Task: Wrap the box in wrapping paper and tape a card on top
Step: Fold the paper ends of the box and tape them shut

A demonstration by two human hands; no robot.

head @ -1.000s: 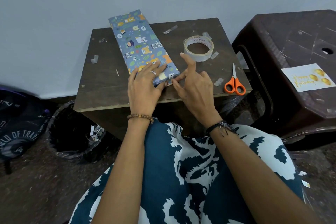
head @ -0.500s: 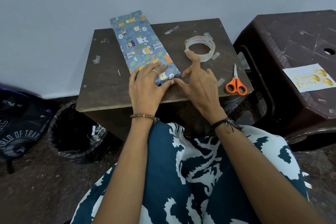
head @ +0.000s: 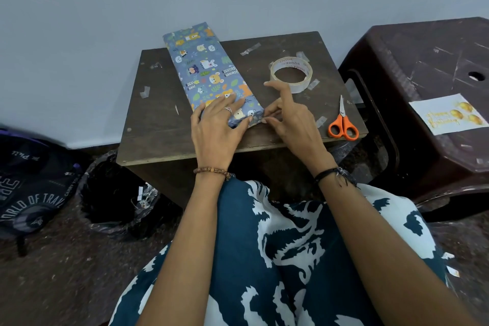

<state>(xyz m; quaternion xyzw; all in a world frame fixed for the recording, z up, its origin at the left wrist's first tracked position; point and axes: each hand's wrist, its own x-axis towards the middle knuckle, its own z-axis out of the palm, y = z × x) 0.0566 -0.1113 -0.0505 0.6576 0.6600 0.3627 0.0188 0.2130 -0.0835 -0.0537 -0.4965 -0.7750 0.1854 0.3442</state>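
Left hand (head: 217,124) laid flat, fingers spread, on near end of wrapped box (head: 211,75), right hand (head: 289,119) pinched on paper fold beside left fingertips, index raised toward tape roll (head: 291,74), table (head: 158,124) edge just behind wrists, card (head: 447,118) set well right on stool (head: 423,61).

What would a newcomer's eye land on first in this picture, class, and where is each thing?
First, the box wrapped in blue cartoon-animal paper, lying slantwise on the small dark table, with the left hand flat on its near end and the right hand pinching the fold there. Next, the orange scissors and tape roll to the right, then the birthday card on the brown stool.
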